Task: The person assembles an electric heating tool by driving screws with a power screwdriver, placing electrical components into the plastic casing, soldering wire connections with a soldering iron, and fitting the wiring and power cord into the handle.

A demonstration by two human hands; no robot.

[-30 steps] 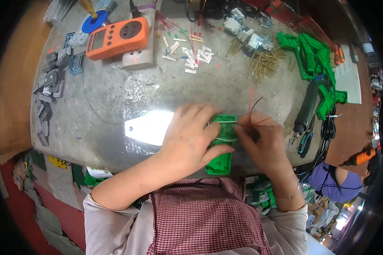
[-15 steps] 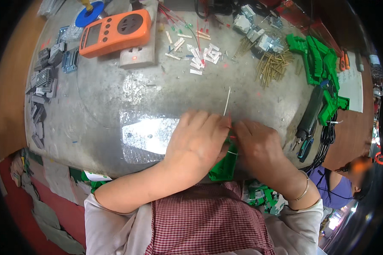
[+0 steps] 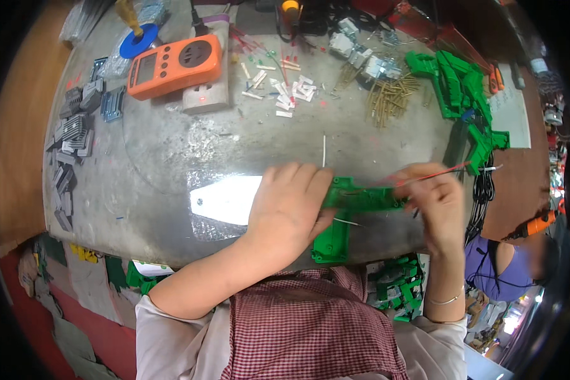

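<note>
My left hand (image 3: 291, 206) is closed round the middle of a green plastic housing shell (image 3: 331, 246), holding it near the table's front edge. One arm of the shell points toward me, and another stretches to the right. Thin wires lie in the shell, and a white wire (image 3: 324, 151) sticks out beyond my left fingertips. Over the shell's right end, my right hand (image 3: 440, 199) is smeared by motion, its fingers pinching a red wire (image 3: 440, 172). Beside my left hand a shiny white plate (image 3: 228, 200) lies on clear plastic film.
An orange meter with a socket (image 3: 174, 66) rests on a power strip (image 3: 207, 96). Grey finned metal blocks (image 3: 73, 130) line the left side. Brass screws (image 3: 391, 101), white strips (image 3: 304, 90) and green shells (image 3: 453, 82) lie farther back. Another person (image 3: 500, 269) is at the right.
My right hand has moved right, away from my left, drawing the red wire out sideways. The green shell's right arm now shows. My left hand has stayed nearly in place.
</note>
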